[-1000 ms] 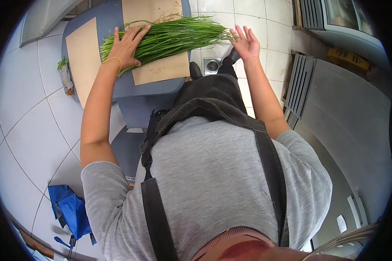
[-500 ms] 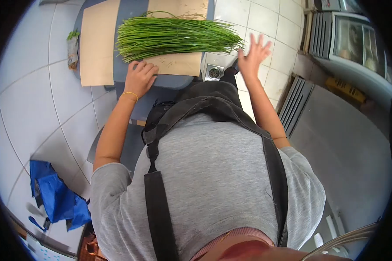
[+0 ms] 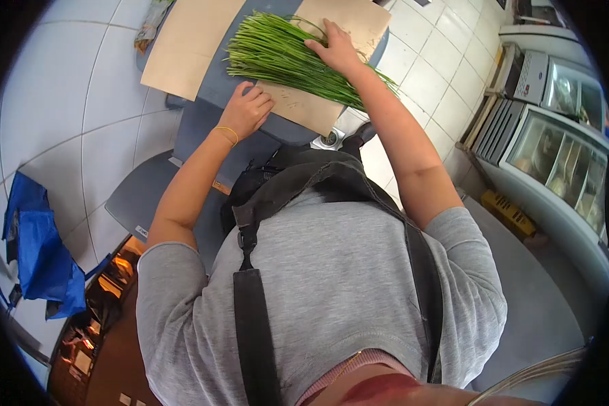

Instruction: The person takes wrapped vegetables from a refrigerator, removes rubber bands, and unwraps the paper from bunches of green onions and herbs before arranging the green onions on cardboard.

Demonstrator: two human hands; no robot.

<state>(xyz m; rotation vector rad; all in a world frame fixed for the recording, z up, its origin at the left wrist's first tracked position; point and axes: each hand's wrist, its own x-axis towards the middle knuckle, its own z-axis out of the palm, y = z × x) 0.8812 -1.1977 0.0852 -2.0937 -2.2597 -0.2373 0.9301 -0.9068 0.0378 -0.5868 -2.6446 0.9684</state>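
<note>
A thick bundle of long green chives (image 3: 284,54) lies across the table, partly over sheets of brown cardboard. My right hand (image 3: 337,50) reaches over the far side of the bundle, fingers stretched out and thumb apart, palm low at the stalks. Beside the bundle's near left end, my left hand (image 3: 247,108) rests at the near edge of the table and cardboard (image 3: 301,108). Its fingers are curled inward, and whatever may be in them is hidden. A yellow band circles the left wrist.
Another cardboard sheet (image 3: 189,51) covers the table's left part. A plastic-wrapped bunch (image 3: 152,24) sits beyond it by the tiled wall. A small round-dial scale (image 3: 328,140) is below the table's right edge. Glass-fronted fridges (image 3: 558,159) stand right; a blue bag (image 3: 44,254) hangs left.
My right hand has moved left from the air beyond the stalk ends to over the bundle. My left hand stays curled at the table edge. The whole view has turned and shifted.
</note>
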